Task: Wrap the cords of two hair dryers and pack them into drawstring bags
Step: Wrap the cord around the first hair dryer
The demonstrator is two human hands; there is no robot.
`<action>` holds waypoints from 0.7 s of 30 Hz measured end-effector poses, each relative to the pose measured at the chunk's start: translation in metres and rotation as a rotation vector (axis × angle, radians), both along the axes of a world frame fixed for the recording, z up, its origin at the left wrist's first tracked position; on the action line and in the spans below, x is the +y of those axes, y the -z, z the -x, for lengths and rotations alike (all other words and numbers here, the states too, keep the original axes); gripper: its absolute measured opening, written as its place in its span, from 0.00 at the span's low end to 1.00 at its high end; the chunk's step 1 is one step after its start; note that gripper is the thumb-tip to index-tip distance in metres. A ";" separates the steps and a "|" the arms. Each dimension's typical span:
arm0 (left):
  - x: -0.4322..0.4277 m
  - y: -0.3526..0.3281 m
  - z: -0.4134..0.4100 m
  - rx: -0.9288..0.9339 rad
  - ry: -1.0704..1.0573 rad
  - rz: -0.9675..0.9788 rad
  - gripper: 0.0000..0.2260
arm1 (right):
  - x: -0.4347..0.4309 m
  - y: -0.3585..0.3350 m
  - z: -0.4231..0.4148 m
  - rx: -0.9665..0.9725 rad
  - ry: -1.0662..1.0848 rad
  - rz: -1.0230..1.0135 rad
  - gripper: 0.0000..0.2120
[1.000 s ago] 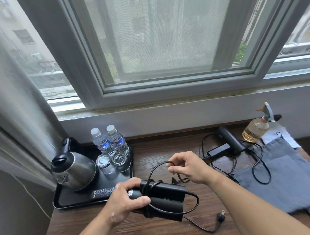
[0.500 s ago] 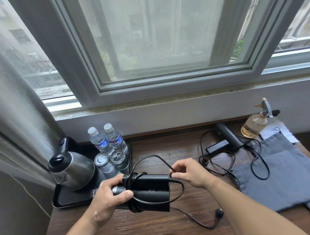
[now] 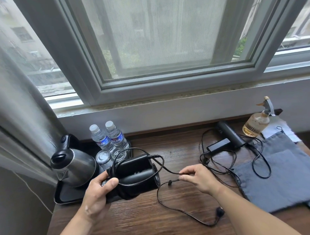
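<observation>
A dark wooden desk (image 3: 173,223) runs below a wide window. At lower centre, the left hand (image 3: 97,198) curls round the end of a folded black hair dryer (image 3: 138,178), thumb pressed over several turns of its cord (image 3: 170,171). Just right of it, the right hand (image 3: 197,178) pinches the cord between thumb and fingertips. The slack trails down to the plug (image 3: 219,212), which lies on the desk. A second hair dryer (image 3: 231,135) lies at upper right, beside a grey drawstring bag (image 3: 280,174). At left, a kettle (image 3: 73,165) and two water bottles (image 3: 107,138) stand on a black tray (image 3: 65,198).
</observation>
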State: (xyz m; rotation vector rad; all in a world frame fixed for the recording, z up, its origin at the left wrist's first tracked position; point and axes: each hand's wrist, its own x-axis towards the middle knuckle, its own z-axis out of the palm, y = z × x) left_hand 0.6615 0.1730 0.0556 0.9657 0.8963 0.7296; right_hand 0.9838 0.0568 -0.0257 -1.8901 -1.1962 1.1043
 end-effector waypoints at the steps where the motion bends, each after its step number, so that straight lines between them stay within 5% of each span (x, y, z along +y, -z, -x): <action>1: -0.001 0.000 -0.001 -0.016 -0.017 0.017 0.13 | -0.002 0.000 0.002 0.000 0.000 0.003 0.04; 7: -0.008 -0.006 -0.012 -0.050 -0.123 0.090 0.10 | -0.011 0.011 0.015 -0.116 -0.040 -0.014 0.13; 12: -0.005 0.000 -0.015 -0.017 -0.195 0.118 0.04 | -0.021 0.014 0.027 -0.166 -0.152 -0.026 0.07; 21: 0.003 0.010 -0.024 0.028 -0.304 0.141 0.10 | -0.032 0.011 0.052 -0.305 -0.408 -0.049 0.12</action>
